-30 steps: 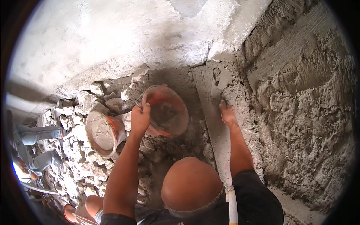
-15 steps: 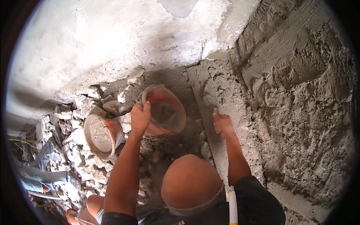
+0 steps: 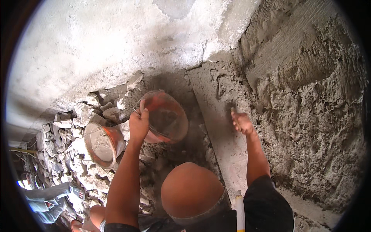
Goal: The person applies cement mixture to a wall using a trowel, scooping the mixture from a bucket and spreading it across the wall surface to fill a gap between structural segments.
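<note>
My left hand [image 3: 139, 123] is closed on the rim and wire handle of an orange bucket [image 3: 178, 133]. The bucket is tilted, its inside coated with grey mortar. My right hand [image 3: 242, 123] is closed round the handle of a trowel [image 3: 232, 110], whose blade is blurred and hard to make out. It is over the pale mortar-covered ledge [image 3: 220, 131], to the right of the bucket. Some rough mortar [image 3: 228, 87] lies on the ledge beyond my right hand.
A second orange bucket [image 3: 119, 138] holding grey mortar stands on broken stones [image 3: 87, 112] at the left. Rough mortar covers the right wall [image 3: 309, 120]; a whitish wall [image 3: 116, 34] rises ahead. Another person's jeans-clad leg [image 3: 50, 193] shows at lower left.
My right hand has moved right and slightly nearer with the trowel, away from the mortar patch. The held bucket has shifted slightly left and nearer.
</note>
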Demonstrator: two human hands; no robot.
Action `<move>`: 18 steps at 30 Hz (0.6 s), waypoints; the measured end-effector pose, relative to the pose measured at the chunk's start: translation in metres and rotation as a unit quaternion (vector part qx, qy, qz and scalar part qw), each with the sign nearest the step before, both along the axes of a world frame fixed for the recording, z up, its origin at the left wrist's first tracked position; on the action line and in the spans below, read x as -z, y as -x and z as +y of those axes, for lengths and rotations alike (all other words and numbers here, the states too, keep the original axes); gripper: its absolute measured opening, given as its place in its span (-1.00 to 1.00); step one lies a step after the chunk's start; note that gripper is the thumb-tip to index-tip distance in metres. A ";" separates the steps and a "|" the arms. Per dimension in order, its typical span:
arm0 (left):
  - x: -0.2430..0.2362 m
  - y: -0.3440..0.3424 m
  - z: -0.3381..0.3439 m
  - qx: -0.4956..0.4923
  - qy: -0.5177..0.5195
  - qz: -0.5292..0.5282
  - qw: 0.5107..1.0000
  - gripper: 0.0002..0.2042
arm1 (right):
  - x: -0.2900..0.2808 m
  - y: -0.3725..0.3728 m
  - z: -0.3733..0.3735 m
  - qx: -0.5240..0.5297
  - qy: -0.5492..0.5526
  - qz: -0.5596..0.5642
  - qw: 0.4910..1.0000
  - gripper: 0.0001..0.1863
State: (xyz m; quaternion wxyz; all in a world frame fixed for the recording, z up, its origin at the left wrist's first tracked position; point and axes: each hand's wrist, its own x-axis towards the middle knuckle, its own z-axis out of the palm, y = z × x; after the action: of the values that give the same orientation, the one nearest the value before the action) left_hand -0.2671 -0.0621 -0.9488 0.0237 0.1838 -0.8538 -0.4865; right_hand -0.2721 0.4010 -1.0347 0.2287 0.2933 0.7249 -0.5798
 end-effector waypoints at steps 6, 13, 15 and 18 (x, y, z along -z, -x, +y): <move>0.007 0.007 0.009 0.020 0.035 0.005 0.999 -0.63 | 0.086 0.074 0.054 0.045 0.104 0.060 0.992 -0.67; 0.006 -0.007 -0.007 -0.010 0.023 0.058 0.998 -0.70 | 0.053 0.066 -0.014 0.038 -0.064 0.193 0.978 -0.68; 0.004 0.001 0.008 0.001 0.020 0.060 0.998 -0.68 | 0.040 0.056 0.008 0.014 -0.181 0.215 0.959 -0.65; 0.002 0.001 0.004 -0.011 0.044 0.036 0.998 -0.64 | 0.000 0.017 -0.017 -0.092 -0.328 0.321 0.884 -0.66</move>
State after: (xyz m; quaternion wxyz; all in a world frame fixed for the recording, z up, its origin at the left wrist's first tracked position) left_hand -0.2684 -0.0579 -0.9506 0.0682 0.1741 -0.8708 -0.4547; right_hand -0.2889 0.3842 -1.0343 -0.0740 0.0814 0.9310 -0.3479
